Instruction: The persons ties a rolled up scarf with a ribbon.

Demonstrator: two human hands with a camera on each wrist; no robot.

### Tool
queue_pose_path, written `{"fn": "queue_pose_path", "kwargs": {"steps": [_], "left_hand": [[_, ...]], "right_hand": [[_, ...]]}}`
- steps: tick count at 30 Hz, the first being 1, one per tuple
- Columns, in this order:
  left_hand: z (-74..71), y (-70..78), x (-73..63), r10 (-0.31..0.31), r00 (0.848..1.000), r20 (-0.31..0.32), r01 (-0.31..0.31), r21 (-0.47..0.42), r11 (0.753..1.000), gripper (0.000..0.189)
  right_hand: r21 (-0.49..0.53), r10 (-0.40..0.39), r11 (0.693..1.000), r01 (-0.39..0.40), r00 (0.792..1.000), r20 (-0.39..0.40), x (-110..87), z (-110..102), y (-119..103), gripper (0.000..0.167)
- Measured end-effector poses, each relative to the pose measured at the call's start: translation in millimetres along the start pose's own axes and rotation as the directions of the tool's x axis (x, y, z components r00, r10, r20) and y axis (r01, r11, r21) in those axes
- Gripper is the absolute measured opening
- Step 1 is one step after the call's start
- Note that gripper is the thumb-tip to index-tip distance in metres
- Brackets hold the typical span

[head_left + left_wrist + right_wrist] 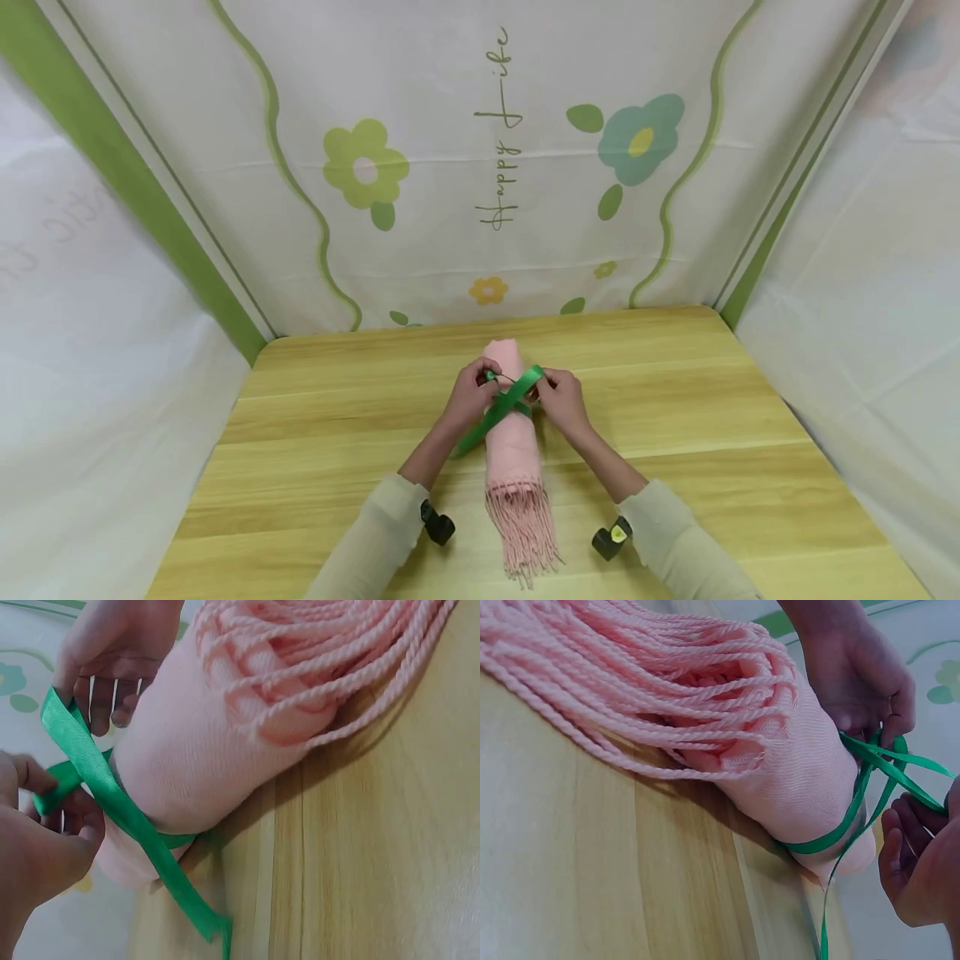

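Note:
A rolled pink scarf [513, 446] lies lengthwise on the table, its twisted fringe [525, 533] toward me. Round its far half runs a green ribbon [502, 407], with loops and loose ends above the roll. My left hand [471, 393] pinches one part of the ribbon on the left of the scarf. On the other side, my right hand [564, 403] holds another part between thumb and fingers. One ribbon end crosses over the scarf and hangs down at the left, as the left wrist view shows with the ribbon [124, 806]. How the strands cross between the fingers is partly hidden.
The wooden table [330, 450] extends to both sides of the scarf. Behind it hangs a white cloth [435, 100] with printed flowers, and white cloth walls stand left and right. Each wrist wears a small black camera [438, 525].

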State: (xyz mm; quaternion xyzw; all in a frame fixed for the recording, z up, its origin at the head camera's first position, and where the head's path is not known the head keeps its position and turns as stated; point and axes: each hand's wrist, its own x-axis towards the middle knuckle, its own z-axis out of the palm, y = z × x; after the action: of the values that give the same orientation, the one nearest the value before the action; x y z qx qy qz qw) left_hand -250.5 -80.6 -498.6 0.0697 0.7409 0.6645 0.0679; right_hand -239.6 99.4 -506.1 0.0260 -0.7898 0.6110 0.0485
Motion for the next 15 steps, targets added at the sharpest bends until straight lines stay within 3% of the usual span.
{"fn": "queue_pose_path", "kwargs": {"steps": [7, 15], "left_hand": [[-0.4, -0.6, -3.4, -0.032, 0.991, -0.133, 0.018, -0.112, 0.994, 0.032], [-15.2, -0.5, -8.8, -0.037, 0.985, -0.171, -0.002, -0.225, 0.974, 0.037]], "right_hand": [[0.014, -0.023, 1.000, 0.023, 0.999, -0.027, 2.7, -5.4, 1.7, 0.042], [0.058, 0.018, 0.998, -0.014, 0.998, -0.062, 6.5, -19.0, 5.2, 0.042]]}}
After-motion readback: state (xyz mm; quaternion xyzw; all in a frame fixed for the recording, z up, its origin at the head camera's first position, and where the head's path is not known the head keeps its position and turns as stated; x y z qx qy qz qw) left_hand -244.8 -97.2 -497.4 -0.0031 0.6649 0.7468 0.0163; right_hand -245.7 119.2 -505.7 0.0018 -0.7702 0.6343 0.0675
